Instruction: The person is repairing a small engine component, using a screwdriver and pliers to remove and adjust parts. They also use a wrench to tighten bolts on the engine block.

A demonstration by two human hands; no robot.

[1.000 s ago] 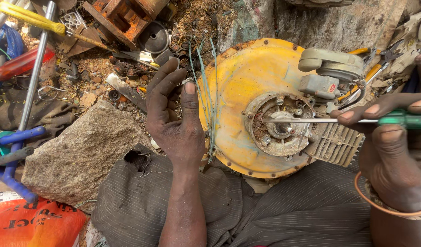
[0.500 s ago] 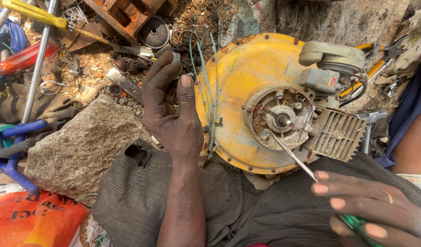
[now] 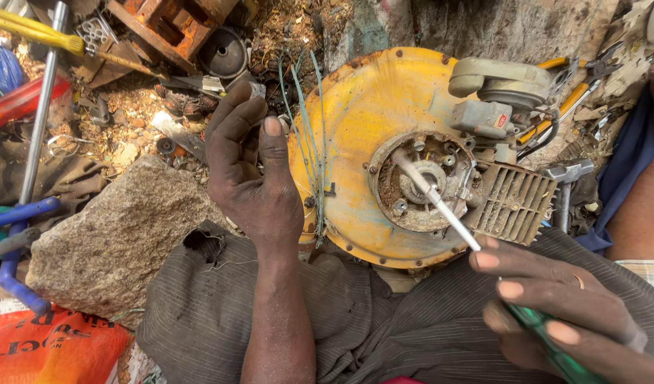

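Right hand (image 3: pixel 554 313), screwdriver (image 3: pixel 441 206) in yellow engine housing (image 3: pixel 362 121)

Outdoor daylight, dirt ground (image 3: pixel 138 107) littered with scrap. Big rock (image 3: pixel 114 235) at left, orange sack (image 3: pixel 50 348) below it, blue clamp (image 3: pixel 14 242), rusty red frame (image 3: pixel 178 25), weathered wall (image 3: pixel 497 25) at top.
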